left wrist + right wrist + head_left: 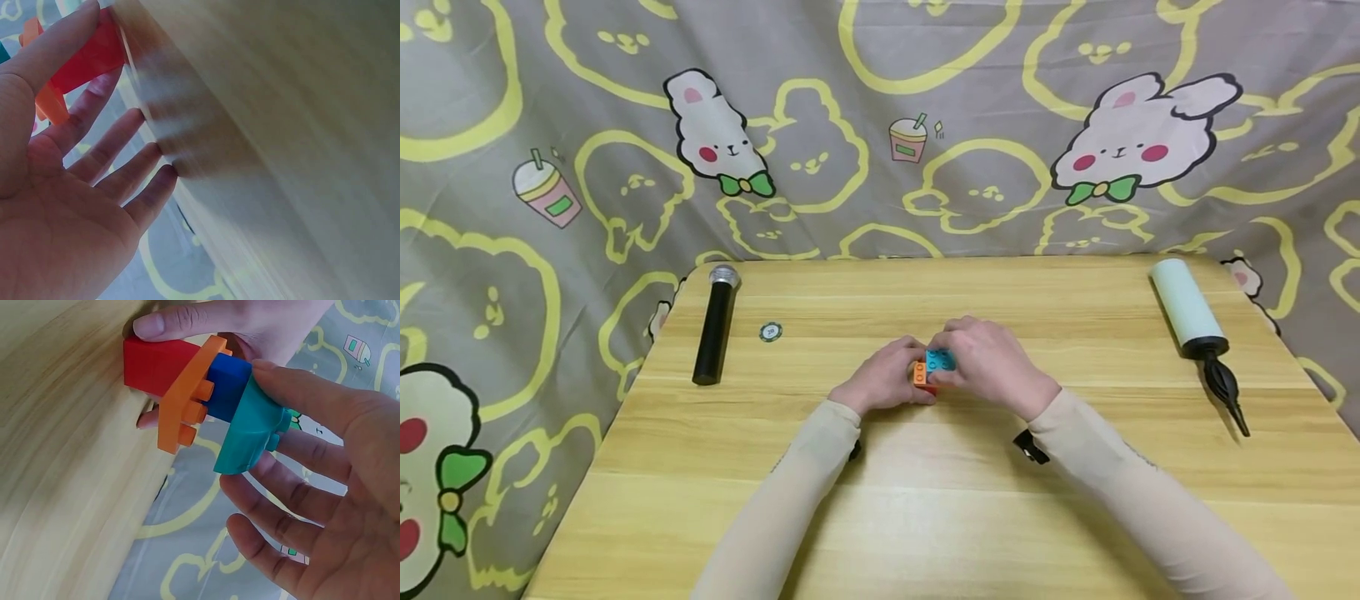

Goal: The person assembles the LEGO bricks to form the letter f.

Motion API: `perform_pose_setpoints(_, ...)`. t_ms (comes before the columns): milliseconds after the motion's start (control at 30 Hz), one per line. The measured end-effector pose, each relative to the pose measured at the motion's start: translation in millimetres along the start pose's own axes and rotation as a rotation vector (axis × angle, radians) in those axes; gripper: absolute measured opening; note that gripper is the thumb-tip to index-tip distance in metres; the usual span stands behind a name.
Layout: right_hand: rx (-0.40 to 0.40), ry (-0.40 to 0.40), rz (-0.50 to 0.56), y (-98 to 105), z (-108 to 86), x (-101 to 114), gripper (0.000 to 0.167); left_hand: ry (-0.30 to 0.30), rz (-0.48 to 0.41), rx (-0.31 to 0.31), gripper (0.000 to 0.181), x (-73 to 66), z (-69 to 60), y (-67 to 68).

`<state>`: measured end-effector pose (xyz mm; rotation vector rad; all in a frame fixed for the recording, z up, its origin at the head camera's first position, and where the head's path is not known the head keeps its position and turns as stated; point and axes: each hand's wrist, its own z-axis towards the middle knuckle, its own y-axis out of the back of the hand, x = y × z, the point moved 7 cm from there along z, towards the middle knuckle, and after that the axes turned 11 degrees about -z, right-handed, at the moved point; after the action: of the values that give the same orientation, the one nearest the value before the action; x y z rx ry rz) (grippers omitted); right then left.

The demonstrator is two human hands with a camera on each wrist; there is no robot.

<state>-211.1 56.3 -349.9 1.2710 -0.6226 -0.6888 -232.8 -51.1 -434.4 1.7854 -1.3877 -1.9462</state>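
Note:
A small stack of toy building bricks stands upright on the wooden table between the two hands. Its lowest piece is a red brick (156,365), topped by a flat orange brick (187,394). Above these come a blue brick (227,386) and a curved teal brick (253,428). My left hand (891,377) pinches the red brick between thumb and forefinger, the other fingertips touching the table in the left wrist view. From the opposite side, my right hand (996,362) holds the teal brick by thumb and fingers. In the head view, the hands partly cover the stack.
On the left lies a black microphone (716,329), with a round poker chip (771,332) beside it. A pale hand pump (1187,302) with a black nozzle lies at the right. A patterned curtain (880,192) hangs behind the table (925,517).

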Motion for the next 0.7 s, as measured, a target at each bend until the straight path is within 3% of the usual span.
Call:
perform_pose_setpoints(367, -0.051, 0.012, 0.006, 3.1, -3.6, -0.1, 0.048, -0.004, 0.024, -0.005, 0.061, 1.1, 0.0, -0.9)
perform_pose_setpoints(533, -0.191, 0.16, 0.036, 11.5, -11.2, 4.0, 0.042, -0.014, 0.026, 0.004, 0.067, -0.4, -0.1, -0.6)
perform_pose_setpoints(700, -0.315, 0.297, 0.025, 8.9, -21.7, 8.0, 0.039, -0.019, 0.016, 0.006, 0.061, -0.2, -0.2, 0.1)
